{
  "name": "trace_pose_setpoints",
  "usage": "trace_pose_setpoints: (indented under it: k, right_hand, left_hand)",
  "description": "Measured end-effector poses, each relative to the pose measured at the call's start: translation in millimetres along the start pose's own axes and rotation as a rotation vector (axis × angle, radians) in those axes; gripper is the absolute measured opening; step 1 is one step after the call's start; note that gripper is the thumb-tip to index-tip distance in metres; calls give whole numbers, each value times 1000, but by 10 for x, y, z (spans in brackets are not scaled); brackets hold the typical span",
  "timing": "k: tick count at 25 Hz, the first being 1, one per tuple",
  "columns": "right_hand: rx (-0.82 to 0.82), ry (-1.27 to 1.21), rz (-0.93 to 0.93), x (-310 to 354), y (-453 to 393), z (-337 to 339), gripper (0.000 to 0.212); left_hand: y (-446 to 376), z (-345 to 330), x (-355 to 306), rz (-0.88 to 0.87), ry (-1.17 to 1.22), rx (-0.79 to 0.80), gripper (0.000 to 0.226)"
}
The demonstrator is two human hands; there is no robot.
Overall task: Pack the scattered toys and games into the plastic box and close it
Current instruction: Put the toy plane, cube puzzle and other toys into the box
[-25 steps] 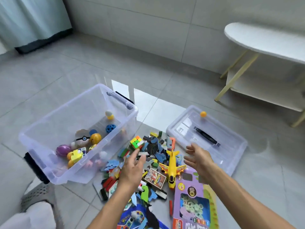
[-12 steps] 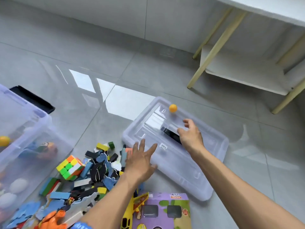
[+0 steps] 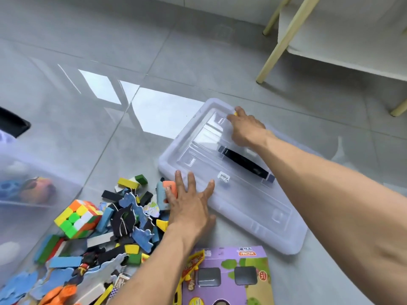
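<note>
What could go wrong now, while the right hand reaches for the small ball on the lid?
The yellow ball sits at the far edge of the smooth lid, mostly hidden under the right hand; a poor pinch might roll it away. The left hand presses the lid's near edge, so the lid may slide into the toy pile.

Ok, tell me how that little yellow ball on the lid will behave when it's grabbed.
The yellow ball is round and lies on the smooth clear lid, so a nudge would probably send it rolling. It is small beside the fingertips of the right hand reaching it, so likely light. It could slip from a loose pinch.
</note>
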State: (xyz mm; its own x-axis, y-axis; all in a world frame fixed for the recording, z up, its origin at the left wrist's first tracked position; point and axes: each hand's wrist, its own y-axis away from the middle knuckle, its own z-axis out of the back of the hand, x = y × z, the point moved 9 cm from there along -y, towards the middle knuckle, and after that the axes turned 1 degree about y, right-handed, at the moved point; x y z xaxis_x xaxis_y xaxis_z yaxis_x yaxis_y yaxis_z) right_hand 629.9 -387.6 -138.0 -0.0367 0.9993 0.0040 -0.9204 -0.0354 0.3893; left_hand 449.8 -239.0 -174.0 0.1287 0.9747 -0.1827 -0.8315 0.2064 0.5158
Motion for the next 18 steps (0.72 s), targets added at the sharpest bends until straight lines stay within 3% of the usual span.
trace_pose_setpoints:
  k: [5,7,8,10,13,16,18]
  right_hand:
    - [-168,-52,-72,-128,582,-274,45]
    - [-313,-219,-46,12,1101,-365,29]
    - [-351,-353,-39,77,1393,-410,23]
    - [-306,-545,-24,273,1825,-541,19]
    - [-148,-580,72,690,2124,-830,23]
    - [-13,-732,-35,852,2222,-1016,28]
    - [32,-766,-50,975,2273,-990,28]
  left_hand:
    - [53,54,1,-6,38,108,92]
    - [71,145,72,-21,257,78,80]
    - [114,245,162,-12,438,-9,69]
    - [398,406,439,8,668,-234,47]
    - [1109,295,771,144,607,-391,36]
    - [1600,-197,692,249,506,-188,65]
    - [1741,-465,626,308,522,-81,72]
